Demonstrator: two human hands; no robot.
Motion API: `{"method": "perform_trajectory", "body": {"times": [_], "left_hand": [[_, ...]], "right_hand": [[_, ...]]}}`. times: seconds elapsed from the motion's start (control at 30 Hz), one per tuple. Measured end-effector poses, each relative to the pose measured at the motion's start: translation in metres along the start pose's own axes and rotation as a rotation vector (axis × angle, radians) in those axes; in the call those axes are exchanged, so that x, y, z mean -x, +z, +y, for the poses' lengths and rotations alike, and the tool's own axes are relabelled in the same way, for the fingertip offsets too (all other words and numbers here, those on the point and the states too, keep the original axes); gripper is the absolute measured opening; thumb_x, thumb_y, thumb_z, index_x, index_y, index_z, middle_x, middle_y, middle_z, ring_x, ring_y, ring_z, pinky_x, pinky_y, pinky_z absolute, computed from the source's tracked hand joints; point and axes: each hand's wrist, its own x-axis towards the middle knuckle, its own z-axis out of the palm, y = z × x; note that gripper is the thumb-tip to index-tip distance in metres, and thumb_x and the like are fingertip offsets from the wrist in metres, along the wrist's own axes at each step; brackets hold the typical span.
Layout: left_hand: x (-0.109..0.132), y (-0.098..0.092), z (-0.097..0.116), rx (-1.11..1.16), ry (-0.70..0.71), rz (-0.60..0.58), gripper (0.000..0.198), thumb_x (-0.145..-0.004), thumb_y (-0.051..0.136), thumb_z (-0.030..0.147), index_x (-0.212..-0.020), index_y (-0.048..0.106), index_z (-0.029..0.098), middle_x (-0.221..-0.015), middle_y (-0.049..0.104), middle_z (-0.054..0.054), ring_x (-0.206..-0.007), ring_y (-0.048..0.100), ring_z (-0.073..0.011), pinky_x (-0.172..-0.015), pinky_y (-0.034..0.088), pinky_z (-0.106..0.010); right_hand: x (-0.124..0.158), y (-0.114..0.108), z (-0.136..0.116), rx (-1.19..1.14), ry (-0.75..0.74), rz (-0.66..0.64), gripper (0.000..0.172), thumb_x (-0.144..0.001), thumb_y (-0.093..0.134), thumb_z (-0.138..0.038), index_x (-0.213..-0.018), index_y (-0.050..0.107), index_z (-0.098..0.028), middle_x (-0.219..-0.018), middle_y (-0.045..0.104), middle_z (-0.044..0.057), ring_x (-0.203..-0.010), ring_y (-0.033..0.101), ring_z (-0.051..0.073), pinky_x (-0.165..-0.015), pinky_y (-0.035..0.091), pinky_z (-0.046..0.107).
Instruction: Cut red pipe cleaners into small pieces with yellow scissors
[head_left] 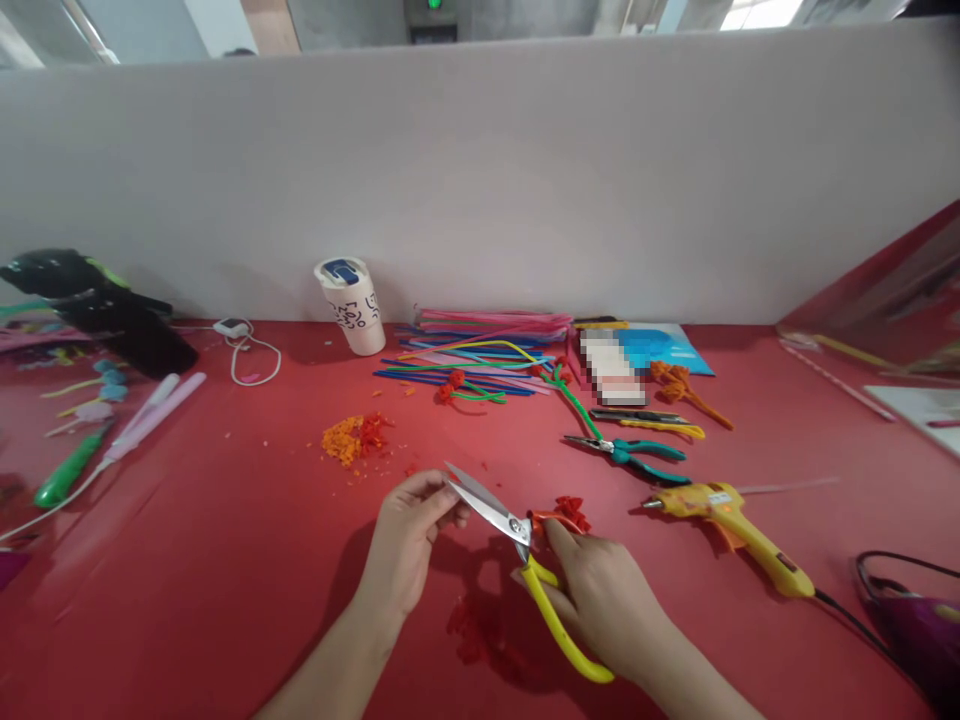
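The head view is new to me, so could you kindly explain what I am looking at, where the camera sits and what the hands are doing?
There is no machine here. A person works with two bare hands, and the single picture comes from a camera worn on their head, looking forward and down. The right hand grips yellow-handled scissors. The left hand has its fingertips at the blade tip; whether they pinch anything is too small to tell. A small red fuzzy piece sits by the scissors' pivot. On the red table lie a yellow glue gun, teal pliers, a pile of orange and red scraps and a bundle of coloured craft stems. A paper cup stands near the grey partition.
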Motion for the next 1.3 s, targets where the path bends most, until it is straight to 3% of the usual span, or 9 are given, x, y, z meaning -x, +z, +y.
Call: {"method": "perform_trajectory", "body": {"times": [1.1, 1.2, 1.3], "left_hand": [[-0.002, -0.003, 0.0, -0.031, -0.013, 0.008, 0.007, -0.062, 0.062, 0.019, -0.066, 0.061, 0.013, -0.058, 0.057, 0.001, -0.052, 0.052, -0.0075, -0.051, 0.041, -0.019], [-0.003, -0.003, 0.0, -0.038, -0.015, -0.016, 0.007, -0.065, 0.06, 0.019, -0.066, 0.059, 0.013, -0.059, 0.057, 0.001, -0.053, 0.051, -0.007, -0.052, 0.041, -0.018], [-0.001, -0.001, -0.004, -0.077, -0.076, -0.098, 0.008, -0.067, 0.059, 0.02, -0.069, 0.058, 0.012, -0.061, 0.059, -0.001, -0.053, 0.051, -0.007, -0.053, 0.04, -0.018]], "right_hand": [[0.0, 0.003, 0.004, 0.014, 0.029, -0.012, 0.031, -0.076, 0.039, -0.048, -0.066, 0.042, -0.019, -0.046, 0.055, 0.001, -0.039, 0.05, 0.016, -0.041, 0.014, 0.024], [-0.005, 0.002, 0.004, -0.072, 0.122, -0.056, 0.025, -0.074, 0.044, -0.043, -0.065, 0.043, -0.019, -0.046, 0.053, 0.0, -0.039, 0.047, 0.014, -0.041, 0.015, 0.024], [-0.013, -0.001, -0.003, -0.39, 0.289, -0.073, 0.022, -0.073, 0.045, -0.038, -0.062, 0.041, -0.019, -0.048, 0.047, -0.003, -0.042, 0.043, 0.01, -0.041, 0.022, 0.021]]}}
